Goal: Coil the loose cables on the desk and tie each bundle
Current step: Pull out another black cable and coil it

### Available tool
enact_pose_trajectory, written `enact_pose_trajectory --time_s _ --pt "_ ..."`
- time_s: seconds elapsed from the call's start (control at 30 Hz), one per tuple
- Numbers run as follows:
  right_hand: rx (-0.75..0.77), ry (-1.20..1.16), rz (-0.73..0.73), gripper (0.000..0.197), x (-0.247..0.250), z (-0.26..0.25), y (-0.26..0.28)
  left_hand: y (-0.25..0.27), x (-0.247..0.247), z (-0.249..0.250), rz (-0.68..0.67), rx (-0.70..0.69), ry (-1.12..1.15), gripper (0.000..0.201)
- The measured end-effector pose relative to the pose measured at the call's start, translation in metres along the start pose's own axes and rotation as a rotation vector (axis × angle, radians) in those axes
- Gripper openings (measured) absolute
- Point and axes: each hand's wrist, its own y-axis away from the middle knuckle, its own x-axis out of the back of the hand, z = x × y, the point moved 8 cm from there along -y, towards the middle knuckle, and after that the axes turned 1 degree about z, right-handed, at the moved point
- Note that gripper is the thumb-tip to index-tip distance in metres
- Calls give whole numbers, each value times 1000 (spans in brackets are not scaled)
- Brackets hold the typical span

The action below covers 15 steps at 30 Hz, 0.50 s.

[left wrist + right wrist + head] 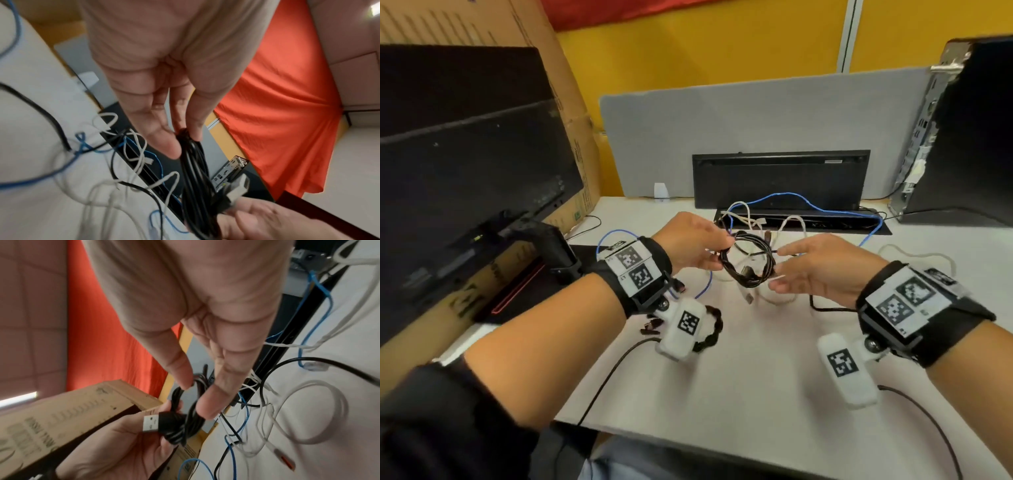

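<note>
While a white tabletop (739,383) fills the lower half of the head view, a dark monitor (465,178) stands at nine o'clock with a cardboard box (571,113) behind it, a grey divider panel (756,113) runs across twelve o'clock, and a black computer tower (969,130) stands at two o'clock. A black keyboard (780,178) leans upright against the panel at one o'clock.

Loose cables lie on the tabletop around the centre: a blue cable (825,209) arcs from twelve toward two o'clock, white cables (791,222) tangle beneath the hands, and a thin black cable (616,370) trails toward seven o'clock. A braided dark bundle (714,329) rests on the tabletop just beside the left wrist rig.

Both hands hold a coiled black cable (750,263) above the tabletop at the centre. The left hand (695,243) grips the coil's nine-o'clock side, its fingers (197,123) and thumb curled round the gathered loops. The right hand (822,267) meets the coil at its three-o'clock side, with thumb and a nearly straight finger (207,405) pinching the strands. In the right wrist view a silver USB plug (151,423) sticks out of the coil against the left palm.
</note>
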Motion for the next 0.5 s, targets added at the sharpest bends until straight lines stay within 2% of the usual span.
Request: enact_pose_trajectory --time_s 0.17,0.27,0.33,0.5 --pt "-72 316 -48 22 -27 11 -9 13 23 -38 -9 116 -109 10" --pt "-84 513 -79 12 -38 17 -14 19 22 -65 -51 188 -167 3" --pt "-92 627 -88 13 -40 19 -19 21 18 -79 -76 222 -205 3" --pt "-110 846 -49 12 -32 18 -24 22 14 -92 -78 218 -374 2"
